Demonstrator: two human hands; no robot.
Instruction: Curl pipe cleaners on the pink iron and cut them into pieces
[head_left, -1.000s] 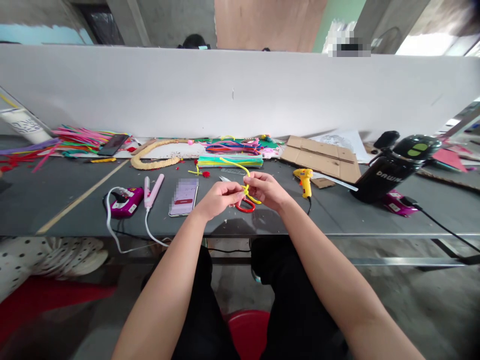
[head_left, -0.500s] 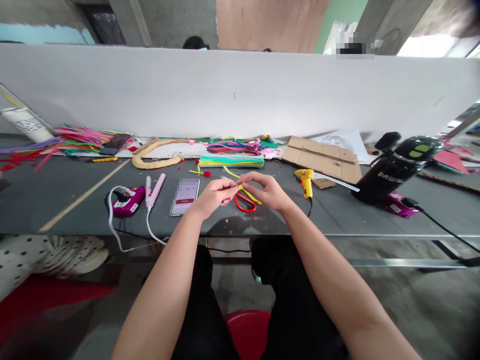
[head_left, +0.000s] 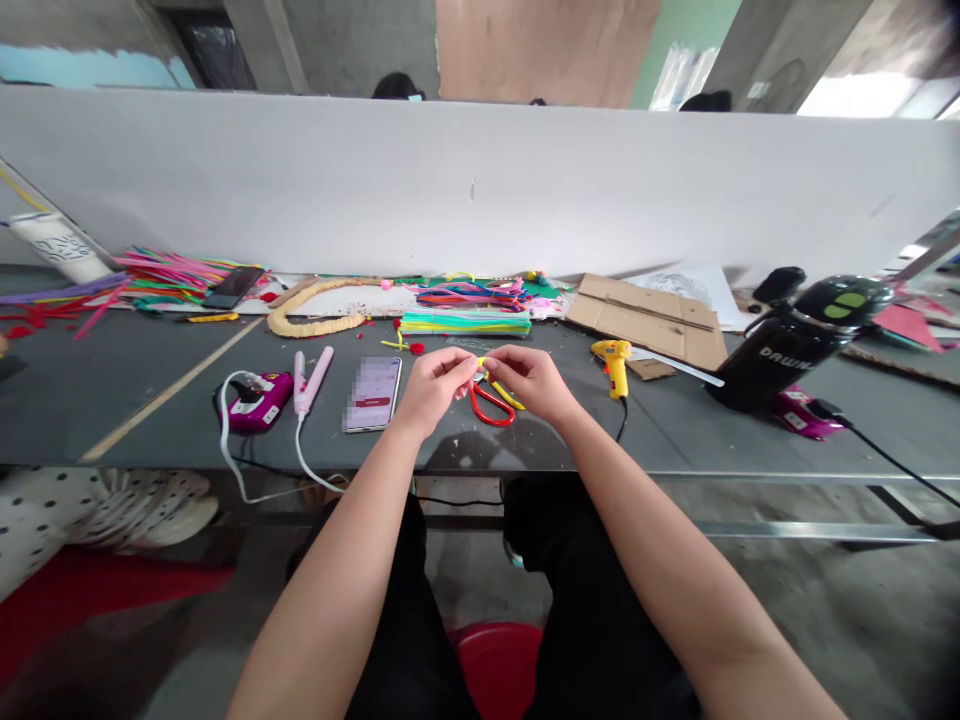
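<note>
My left hand [head_left: 435, 385] and my right hand [head_left: 531, 380] meet above the grey table [head_left: 135, 390], both pinched on a yellow pipe cleaner [head_left: 501, 389]. Fingertips of the two hands nearly touch around it. Red-handled scissors [head_left: 491, 408] lie on the table just below the hands. A flat stack of green and yellow pipe cleaners [head_left: 463, 322] lies behind the hands, with a mixed coloured bundle [head_left: 469, 293] further back.
A phone [head_left: 373, 393], a pink hair iron [head_left: 310, 378] and a magenta power strip [head_left: 257, 399] lie left. A yellow glue gun [head_left: 613, 360], cardboard [head_left: 649, 318] and a black bottle [head_left: 799, 340] sit right. A white partition [head_left: 480, 180] backs the table. Another person's dotted clothing [head_left: 82, 510] shows at left.
The long free end of the yellow pipe cleaner that arched up behind my hands is gone from view; both hands have drawn closer together and slightly further over the table.
</note>
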